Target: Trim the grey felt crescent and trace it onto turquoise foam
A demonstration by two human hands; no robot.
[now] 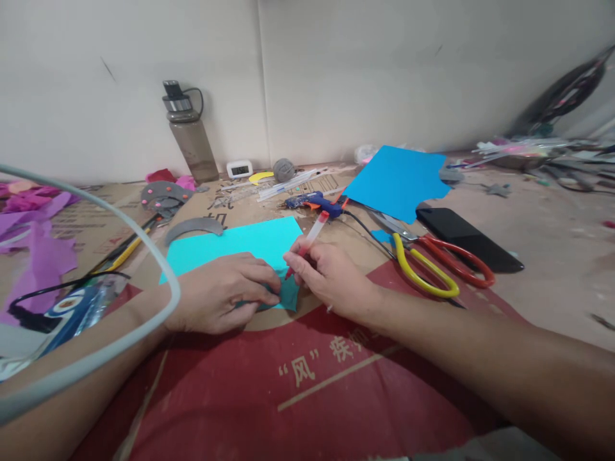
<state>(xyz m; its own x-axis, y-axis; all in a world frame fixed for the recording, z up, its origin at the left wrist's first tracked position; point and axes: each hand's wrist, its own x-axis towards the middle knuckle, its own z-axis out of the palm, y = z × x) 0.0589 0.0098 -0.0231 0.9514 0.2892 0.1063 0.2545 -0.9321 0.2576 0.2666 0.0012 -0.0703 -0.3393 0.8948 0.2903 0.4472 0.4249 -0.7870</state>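
My right hand (331, 275) grips a red pen (316, 232) with a pale translucent barrel. The red tip points down at the near right part of a turquoise sheet (230, 246). My left hand (225, 291) lies on that sheet with its fingers apart and slightly bent. Their tips press on a darker teal piece (289, 296) at the sheet's near right corner; its outline is partly hidden by both hands. On the sheet's far left edge rests a grey curved strip (195, 226).
Right of my hands lie scissors (425, 266) with yellow and red handles, a black phone (468, 240) and a blue sheet (401, 182). Beyond the pen is a blue glue gun (312, 202). A bottle (192, 137) stands by the wall. A pale cable (158, 256) loops across the left foreground.
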